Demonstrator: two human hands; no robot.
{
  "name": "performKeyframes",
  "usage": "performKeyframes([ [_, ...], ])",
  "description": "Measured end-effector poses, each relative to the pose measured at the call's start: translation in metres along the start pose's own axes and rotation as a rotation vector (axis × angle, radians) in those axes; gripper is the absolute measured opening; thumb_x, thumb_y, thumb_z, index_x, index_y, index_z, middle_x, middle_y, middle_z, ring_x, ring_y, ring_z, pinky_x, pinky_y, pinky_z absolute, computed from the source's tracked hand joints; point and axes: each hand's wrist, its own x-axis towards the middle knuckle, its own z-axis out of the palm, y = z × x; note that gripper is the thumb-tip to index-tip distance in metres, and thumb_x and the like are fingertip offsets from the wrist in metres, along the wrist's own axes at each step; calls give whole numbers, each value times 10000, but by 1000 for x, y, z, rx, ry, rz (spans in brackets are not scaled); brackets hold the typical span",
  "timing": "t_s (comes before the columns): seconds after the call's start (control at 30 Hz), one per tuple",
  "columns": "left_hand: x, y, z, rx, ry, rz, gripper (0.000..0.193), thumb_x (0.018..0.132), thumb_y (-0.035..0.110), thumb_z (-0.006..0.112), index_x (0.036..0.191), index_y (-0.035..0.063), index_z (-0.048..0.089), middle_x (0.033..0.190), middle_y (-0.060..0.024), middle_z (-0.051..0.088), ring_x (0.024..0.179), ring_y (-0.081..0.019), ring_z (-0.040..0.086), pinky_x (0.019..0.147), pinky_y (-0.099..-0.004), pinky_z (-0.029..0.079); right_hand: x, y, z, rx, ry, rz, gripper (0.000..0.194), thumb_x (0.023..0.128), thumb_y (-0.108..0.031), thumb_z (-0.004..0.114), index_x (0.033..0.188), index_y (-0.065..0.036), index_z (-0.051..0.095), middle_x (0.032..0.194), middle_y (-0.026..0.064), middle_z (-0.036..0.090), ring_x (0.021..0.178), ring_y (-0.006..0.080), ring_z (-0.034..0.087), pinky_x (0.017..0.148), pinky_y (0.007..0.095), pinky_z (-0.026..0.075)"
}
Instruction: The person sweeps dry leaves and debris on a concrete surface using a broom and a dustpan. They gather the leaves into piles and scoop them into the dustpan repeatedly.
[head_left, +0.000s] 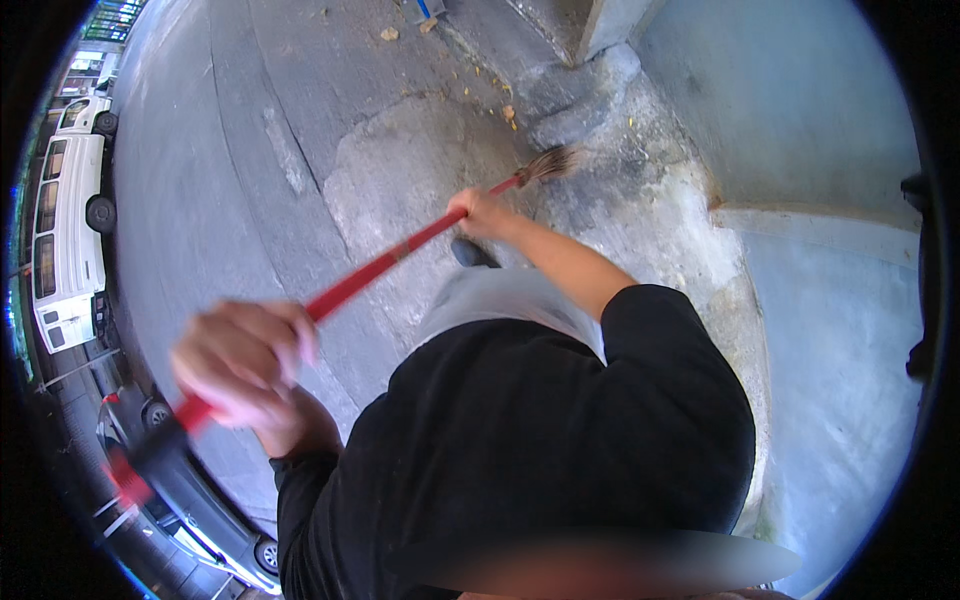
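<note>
A broom with a long red handle (360, 281) slants across the front of my body. My left hand (244, 360) is wrapped around its upper part, blurred by motion, and the red and black top end sticks out beyond it. Farther down, my right hand (480, 211) grips the handle near the broom head. The brown bristles (553, 163) are at the concrete ground by the wall side; whether they touch it I cannot tell. Fallen leaves (509, 114) lie a little beyond the bristles. A dark shoe (472, 253) shows below my right hand.
A pale wall (787, 112) runs along my right, with a rough concrete strip (675, 210) at its foot. A grey and blue object (424, 9) stands at the far top. To the left, past grey pavement (187, 187), are a white van (71, 217) and a dark car (202, 502).
</note>
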Motion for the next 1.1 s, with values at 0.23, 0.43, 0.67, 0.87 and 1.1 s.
performKeyframes([
  [0.23, -84, 137, -156, -127, 1020, 199, 132, 1093, 125, 587, 1036, 8, 570, 701, 45, 382, 614, -111, 378, 637, -366, 382, 56, -97, 62, -149, 419, -62, 41, 831, -106, 725, 862, -126, 706, 872, 119, 761, 855, 361, 738, 758, 485, 556],
  [0.43, -59, 26, -129, 116, 1140, 104, 246, 1097, 273, 620, 911, 113, 605, 584, 64, 365, 502, -95, 351, 530, -336, 363, 165, -24, 142, -97, 266, 85, 114, 820, -99, 717, 916, -134, 766, 907, 134, 774, 905, 369, 735, 818, 516, 560],
  [0.67, -98, 74, -183, 35, 864, 220, 183, 1067, 232, 665, 980, 72, 647, 542, 66, 373, 471, -77, 324, 554, -298, 339, 246, -57, 151, -49, 244, -89, 70, 835, -138, 713, 897, -114, 733, 988, 152, 729, 1061, 365, 673, 921, 516, 529],
  [0.87, -108, 23, -249, 90, 1101, 77, 176, 1089, 185, 620, 947, 85, 645, 585, 55, 370, 516, -89, 360, 591, -329, 359, 282, -81, 182, -70, 283, -65, 94, 870, -222, 729, 881, -135, 761, 994, 98, 740, 1109, 311, 668, 978, 502, 476],
  [1.1, -111, -5, -304, 121, 889, 61, 171, 1054, 260, 690, 1013, 100, 644, 574, 43, 442, 503, -99, 379, 647, -345, 369, 411, -47, 170, -129, 177, -187, 109, 867, -228, 733, 845, -121, 737, 871, 150, 751, 918, 367, 724, 856, 530, 529],
])
